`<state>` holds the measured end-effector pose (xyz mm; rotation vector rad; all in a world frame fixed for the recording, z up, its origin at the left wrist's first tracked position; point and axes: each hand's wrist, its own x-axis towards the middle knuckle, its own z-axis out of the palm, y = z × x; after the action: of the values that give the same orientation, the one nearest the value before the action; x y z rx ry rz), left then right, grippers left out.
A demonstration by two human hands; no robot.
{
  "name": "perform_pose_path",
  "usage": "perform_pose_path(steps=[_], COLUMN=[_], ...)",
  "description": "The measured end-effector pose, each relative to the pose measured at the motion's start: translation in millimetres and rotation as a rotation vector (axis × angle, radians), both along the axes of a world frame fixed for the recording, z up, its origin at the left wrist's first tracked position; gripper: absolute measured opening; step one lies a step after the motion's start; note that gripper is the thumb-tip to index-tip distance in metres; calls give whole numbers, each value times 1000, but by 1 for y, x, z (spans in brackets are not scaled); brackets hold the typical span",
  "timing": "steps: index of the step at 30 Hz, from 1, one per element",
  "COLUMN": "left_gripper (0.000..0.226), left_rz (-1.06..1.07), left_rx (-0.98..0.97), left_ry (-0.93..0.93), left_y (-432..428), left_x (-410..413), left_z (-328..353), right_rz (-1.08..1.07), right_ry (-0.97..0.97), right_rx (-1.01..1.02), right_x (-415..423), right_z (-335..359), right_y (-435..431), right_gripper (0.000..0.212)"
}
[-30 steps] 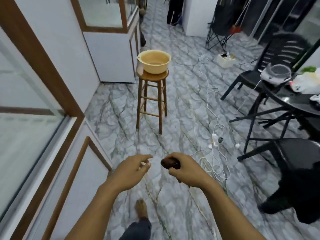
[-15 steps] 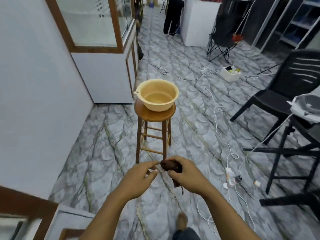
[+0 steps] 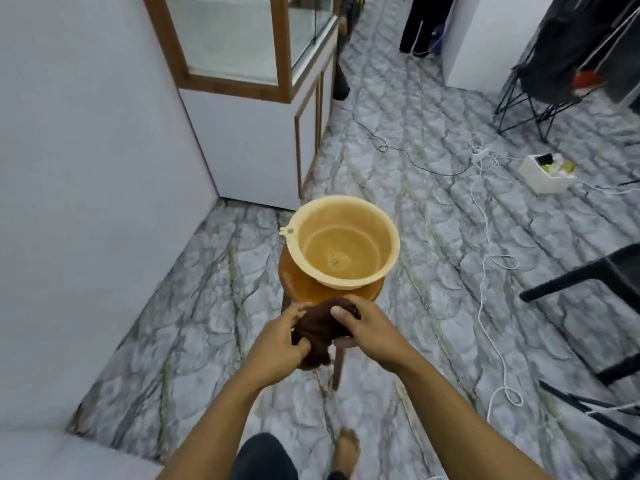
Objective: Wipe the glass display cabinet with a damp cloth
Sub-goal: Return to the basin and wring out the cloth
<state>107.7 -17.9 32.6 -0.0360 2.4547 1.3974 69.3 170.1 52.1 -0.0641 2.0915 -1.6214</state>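
Head view: both the left hand (image 3: 282,344) and right hand (image 3: 367,329) grip the bunched brown cloth (image 3: 320,329) near the basin (image 3: 343,242); dipping and wringing likely comes next.

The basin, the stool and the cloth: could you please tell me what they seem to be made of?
Basin: likely matte pale-yellow plastic, thin moulded rim with a hanging tab. Stool: apparently varnished wood, glossy orange-brown seat. Cloth: soft dark-brown fabric, bunched and creased; fibre unclear.
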Motion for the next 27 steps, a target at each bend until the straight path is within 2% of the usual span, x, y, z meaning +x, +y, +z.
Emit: perform_pose_path(steps=[3,6,10,13,16,18,22,27], left_gripper=[46,36,26,23,18,19,21,43], left_rz=[6,-47,-141,-188,-300,-373,-439,-348], left_rx=[-55,-67,127,319,341,325,322,431], left_ry=[-43,-94,-165,-304,-436,-496,-495,-580], left_y=[-10,-25,-39,-46,-50,-51,-58,-54], left_x=[-43,-90,-127,-148,-165,-172,-182,-187], left_z=[-1,-9,-9,-9,-6,-1,2,5], right_rz=[26,71,19,14,13,52,106,82], right_ry=[16,4,-87,-146,-203,-220,-233,-293], right_rx=[72,179,187,140,77,76,37,-44], right_x=[-42,-76,-102,-115,-128,-133,-143,-148], right_z=[2,-2,-3,-1,-3,-2,-3,-3], right_y=[3,0,-3,-3,-1,2,7,18], right_gripper=[9,11,14,11,32,38,25,14])
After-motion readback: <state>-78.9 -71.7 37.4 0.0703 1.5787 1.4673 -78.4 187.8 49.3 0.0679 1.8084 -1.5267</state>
